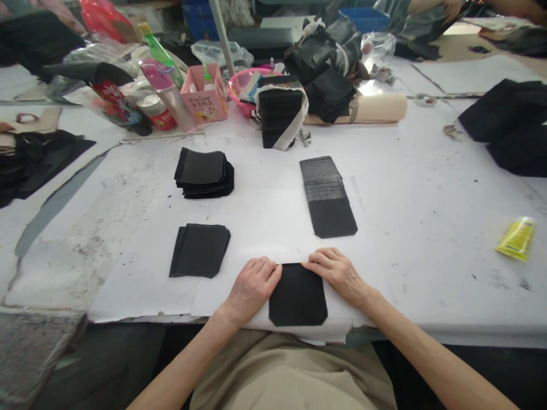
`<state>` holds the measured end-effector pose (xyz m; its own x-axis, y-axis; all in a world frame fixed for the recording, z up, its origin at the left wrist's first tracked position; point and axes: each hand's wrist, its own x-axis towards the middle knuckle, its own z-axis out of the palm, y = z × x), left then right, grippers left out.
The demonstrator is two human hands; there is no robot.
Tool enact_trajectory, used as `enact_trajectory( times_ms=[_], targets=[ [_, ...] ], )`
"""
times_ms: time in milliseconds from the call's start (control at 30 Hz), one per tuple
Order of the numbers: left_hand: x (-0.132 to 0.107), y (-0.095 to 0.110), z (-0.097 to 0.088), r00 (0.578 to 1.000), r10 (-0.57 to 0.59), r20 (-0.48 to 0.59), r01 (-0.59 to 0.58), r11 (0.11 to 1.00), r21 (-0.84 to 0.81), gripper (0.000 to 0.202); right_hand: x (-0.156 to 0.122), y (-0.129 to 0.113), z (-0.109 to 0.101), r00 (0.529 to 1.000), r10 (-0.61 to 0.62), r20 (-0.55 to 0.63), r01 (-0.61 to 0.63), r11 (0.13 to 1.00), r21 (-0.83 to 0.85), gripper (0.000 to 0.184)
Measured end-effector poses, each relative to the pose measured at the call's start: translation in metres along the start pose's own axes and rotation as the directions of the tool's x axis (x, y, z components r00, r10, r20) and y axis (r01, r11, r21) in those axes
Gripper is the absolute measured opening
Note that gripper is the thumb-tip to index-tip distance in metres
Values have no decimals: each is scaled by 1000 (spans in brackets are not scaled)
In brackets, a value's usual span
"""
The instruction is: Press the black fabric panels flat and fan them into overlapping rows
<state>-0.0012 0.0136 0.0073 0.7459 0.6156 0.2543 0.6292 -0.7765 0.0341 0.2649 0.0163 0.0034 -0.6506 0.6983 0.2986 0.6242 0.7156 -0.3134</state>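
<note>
Flat on the table's near edge lies a black leather-like piece [298,296] with clipped lower corners. My left hand [254,283] pinches its top left corner, thumb and fingers pressed together. At the top right corner, my right hand [339,276] is closed on the same top edge, which looks slightly raised or folded. To the left is a small stack of similar black pieces [199,250], with a taller stack [200,171] behind it. Beyond my right hand, an overlapping row of pieces [327,193] shows grey fuzzy backs and one smooth black face.
A strap-bound black bundle [281,117] stands at the back, beside a pink box [205,97] and a rolled beige sheet [378,108]. A yellow tube [517,239] lies at right, below black material [508,125]. Another person's hands [448,7] show at top right.
</note>
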Motion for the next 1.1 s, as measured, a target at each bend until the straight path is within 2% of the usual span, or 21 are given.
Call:
enact_trajectory(
  times_ms=[467,633,767,1100],
  targets=[
    [-8,1,0,999,-27,-25,27,999,19,19,-10,5,-6,999,37,23,-38,999,38,26],
    [7,6,-12,988,-14,152,-1,995,96,44,-10,4,-7,998,51,27,-52,998,31,25],
    [17,11,-17,971,-15,238,-20,989,145,47,-11,5,-6,998,64,15,-65,997,41,26],
    [5,8,-10,986,-25,165,6,993,114,44,-21,9,-10,991,128,26,-130,986,107,25]
  ],
)
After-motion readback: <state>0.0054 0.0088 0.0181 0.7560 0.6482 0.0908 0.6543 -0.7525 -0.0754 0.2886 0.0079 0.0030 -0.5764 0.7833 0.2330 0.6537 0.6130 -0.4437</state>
